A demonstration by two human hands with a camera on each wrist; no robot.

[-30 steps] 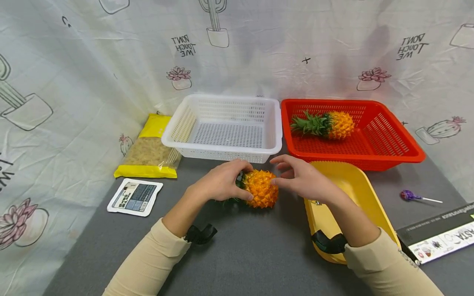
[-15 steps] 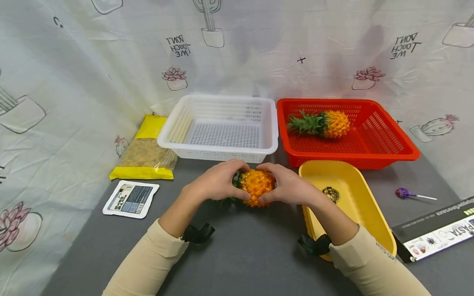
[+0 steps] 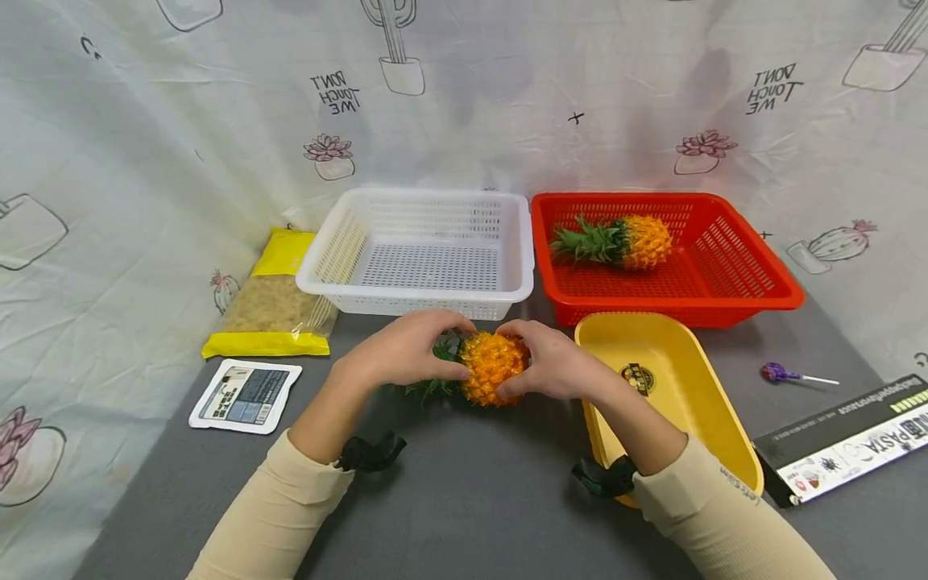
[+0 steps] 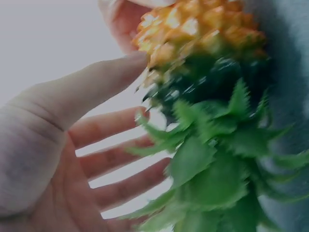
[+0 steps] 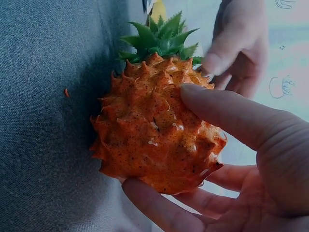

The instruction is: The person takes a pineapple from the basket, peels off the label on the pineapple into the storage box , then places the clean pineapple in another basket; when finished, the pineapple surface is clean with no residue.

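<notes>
An orange toy-like pineapple [image 3: 490, 366] with green leaves lies on its side on the grey table, leaves pointing left. My right hand [image 3: 554, 364] grips its round end, thumb on the near side and fingers around the far side and bottom. At the leaf end is my left hand [image 3: 402, 348], its fingers fairly straight and spread beside the leaves [image 4: 212, 164]; the thumb tip lies against or just off the fruit's edge in the left wrist view. A second pineapple [image 3: 645, 242] lies in the red basket [image 3: 674, 304].
Behind the hands stands a white basket [image 3: 413, 290]. A yellow tray [image 3: 681, 379] sits under the right forearm. On the left are a yellow-ended bag [image 3: 271, 302] and a white packet [image 3: 246, 395]. A lollipop [image 3: 779, 372] and a black-and-white pasta box [image 3: 841, 443] lie right.
My right hand has come in from the right and taken hold of the pineapple. My left hand has loosened and drawn slightly left, showing more leaves. The head view has turned a little right.
</notes>
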